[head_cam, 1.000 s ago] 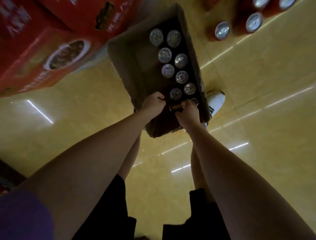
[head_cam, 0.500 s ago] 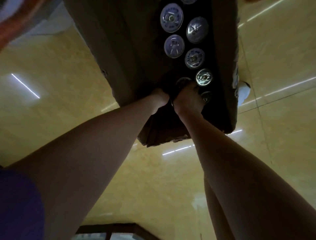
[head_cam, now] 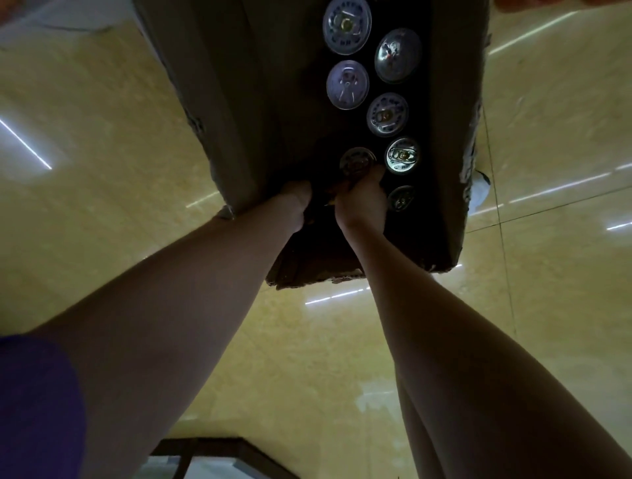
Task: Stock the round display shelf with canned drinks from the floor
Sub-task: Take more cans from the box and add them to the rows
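Observation:
An open brown cardboard box (head_cam: 219,102) stands on the yellow tiled floor, with several canned drinks upright inside, silver lids (head_cam: 347,85) facing up. Both my arms reach down into its near end. My right hand (head_cam: 362,201) curls around a can (head_cam: 357,162) whose dark lid shows just above my fingers. My left hand (head_cam: 294,205) sits close beside it with knuckles bent, its fingers sunk in the box's dark inside; what they hold is hidden. The round display shelf is out of view.
A white shoe (head_cam: 478,188) peeks out past the box's right wall. A dark frame edge (head_cam: 205,448) lies at the bottom of the view. A red-orange object (head_cam: 547,2) shows at the top right corner. Glossy floor tiles surround the box.
My head has dropped closer to the box, so it fills the top of the view; the red cartons and loose cans have left the view. Both hands have sunk deeper into the near end.

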### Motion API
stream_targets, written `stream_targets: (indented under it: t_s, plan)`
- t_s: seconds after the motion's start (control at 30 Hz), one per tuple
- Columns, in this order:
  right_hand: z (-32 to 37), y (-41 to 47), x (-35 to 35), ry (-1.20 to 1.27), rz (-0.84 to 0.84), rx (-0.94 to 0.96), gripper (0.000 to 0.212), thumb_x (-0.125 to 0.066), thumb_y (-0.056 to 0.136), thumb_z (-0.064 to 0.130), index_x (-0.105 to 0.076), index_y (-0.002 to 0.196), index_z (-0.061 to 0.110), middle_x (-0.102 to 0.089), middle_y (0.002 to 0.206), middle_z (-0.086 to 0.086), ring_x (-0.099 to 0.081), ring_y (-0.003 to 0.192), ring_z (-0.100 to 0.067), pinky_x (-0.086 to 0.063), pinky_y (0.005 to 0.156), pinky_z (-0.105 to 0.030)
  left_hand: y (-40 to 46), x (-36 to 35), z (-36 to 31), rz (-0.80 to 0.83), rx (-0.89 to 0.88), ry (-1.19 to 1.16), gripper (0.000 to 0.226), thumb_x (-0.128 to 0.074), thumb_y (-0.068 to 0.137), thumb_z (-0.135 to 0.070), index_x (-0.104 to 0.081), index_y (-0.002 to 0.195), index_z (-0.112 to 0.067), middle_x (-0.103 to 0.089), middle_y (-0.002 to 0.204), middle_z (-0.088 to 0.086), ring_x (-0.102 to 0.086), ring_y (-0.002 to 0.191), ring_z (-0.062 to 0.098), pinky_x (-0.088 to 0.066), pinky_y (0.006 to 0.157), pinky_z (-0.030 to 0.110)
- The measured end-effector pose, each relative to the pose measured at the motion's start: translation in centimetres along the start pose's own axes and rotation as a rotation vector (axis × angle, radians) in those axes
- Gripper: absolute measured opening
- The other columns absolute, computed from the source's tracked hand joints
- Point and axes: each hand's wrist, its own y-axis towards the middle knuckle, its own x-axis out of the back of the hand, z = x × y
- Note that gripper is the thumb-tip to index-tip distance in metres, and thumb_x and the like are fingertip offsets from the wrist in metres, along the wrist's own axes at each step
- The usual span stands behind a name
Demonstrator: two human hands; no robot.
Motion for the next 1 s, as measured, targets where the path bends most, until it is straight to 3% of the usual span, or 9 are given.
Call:
stream_targets:
  t_s: [0.2, 0.33, 0.43, 0.53, 0.67, 0.73, 0.83, 0.93, 1.0]
  plan:
    - [0.5, -1.2, 0.7, -0.039, -0.011, -0.040, 0.044, -0.046, 0.098, 0.033, -0.038, 0.130, 0.004, -0.060, 0.122, -0.022, -0.060, 0.108, -0.041, -0.039, 0.072, -0.033, -1.8, 1.2, 0.7, 0.031, -0.015, 0.089, 0.039, -0.056, 0.096, -0.040, -0.058, 0.126, -0.015, -0.060, 0.125, 0.010, -0.057, 0.113, 0.027, -0.047, 0.101, 0.042]
    - [0.7, -3.4, 3.1, -0.026, 0.035, -0.067, 0.038, -0.045, 0.095, 0.036, -0.046, 0.121, 0.009, -0.067, 0.109, -0.021, -0.064, 0.099, -0.041, -0.048, 0.078, -0.037, -4.8, 1.9, 0.5, 0.065, -0.089, 0.138, 0.044, -0.057, 0.096, -0.035, -0.051, 0.134, -0.015, -0.053, 0.131, 0.002, -0.046, 0.116, 0.017, -0.036, 0.099, 0.032]
    - [1.7, -5.2, 6.3, -0.013, 0.158, -0.047, 0.039, -0.042, 0.093, 0.044, -0.062, 0.099, 0.011, -0.072, 0.089, -0.013, -0.070, 0.085, -0.036, -0.057, 0.079, -0.048, -8.4, 3.0, -0.2, 0.082, -0.168, 0.178, 0.049, -0.062, 0.093, -0.038, -0.049, 0.133, -0.014, -0.053, 0.133, 0.007, -0.051, 0.119, 0.026, -0.047, 0.095, 0.043]
    - [4.1, -8.1, 10.2, 0.078, 0.237, -0.080, 0.030, -0.048, 0.098, 0.036, -0.056, 0.076, 0.017, -0.067, 0.079, -0.005, -0.069, 0.070, -0.024, -0.060, 0.071, -0.039, -13.5, 4.5, -1.2, 0.097, -0.214, 0.107, 0.044, -0.066, 0.090, -0.041, -0.053, 0.120, -0.011, -0.059, 0.122, 0.016, -0.062, 0.105, 0.032, -0.057, 0.086, 0.046]
    - [7.6, -13.0, 15.0, 0.005, 0.244, 0.005, 0.027, -0.048, 0.097, 0.033, -0.054, 0.077, 0.015, -0.069, 0.071, -0.010, -0.072, 0.064, -0.027, -0.061, 0.067, -0.042, -21.8, 6.8, -3.3, 0.120, -0.301, -0.017, 0.044, -0.077, 0.082, -0.032, -0.053, 0.111, -0.009, -0.061, 0.118, 0.018, -0.065, 0.101, 0.032, -0.059, 0.082, 0.045]
    - [9.4, -15.8, 17.8, -0.107, 0.268, 0.064, 0.017, -0.057, 0.092, 0.026, -0.064, 0.091, 0.010, -0.071, 0.083, -0.011, -0.071, 0.079, -0.029, -0.058, 0.076, -0.041, -26.8, 8.4, -4.6, 0.138, -0.363, -0.013, 0.053, -0.084, 0.074, -0.029, -0.050, 0.109, -0.009, -0.060, 0.119, 0.019, -0.066, 0.101, 0.033, -0.060, 0.077, 0.047]
    - [12.7, -21.1, 23.6, -0.184, 0.200, 0.214, 0.028, -0.065, 0.087, 0.029, -0.068, 0.104, 0.006, -0.069, 0.097, -0.012, -0.065, 0.095, -0.030, -0.050, 0.080, -0.035, -33.4, 10.3, -6.1, 0.167, -0.430, 0.033, 0.072, -0.091, 0.061, -0.032, -0.052, 0.115, -0.006, -0.059, 0.124, 0.023, -0.066, 0.102, 0.034, -0.060, 0.066, 0.040]
    - [15.5, -26.3, 28.9, -0.158, 0.120, 0.296, 0.036, -0.063, 0.086, 0.040, -0.071, 0.097, 0.006, -0.070, 0.095, -0.015, -0.065, 0.092, -0.030, -0.047, 0.072, -0.033, -42.4, 11.6, -7.1, 0.270, -0.478, 0.100, 0.060, -0.085, 0.072, -0.035, -0.058, 0.117, -0.006, -0.061, 0.120, 0.021, -0.065, 0.107, 0.033, -0.059, 0.082, 0.042]
    - [17.4, -29.9, 32.2, -0.109, 0.096, 0.324, 0.035, -0.062, 0.086, 0.041, -0.069, 0.090, 0.007, -0.072, 0.092, -0.017, -0.067, 0.087, -0.032, -0.053, 0.071, -0.039, -49.0, 12.4, -7.3, 0.338, -0.507, 0.102, 0.048, -0.078, 0.082, -0.028, -0.057, 0.120, -0.007, -0.059, 0.107, 0.016, -0.067, 0.090, 0.030, -0.055, 0.092, 0.046]
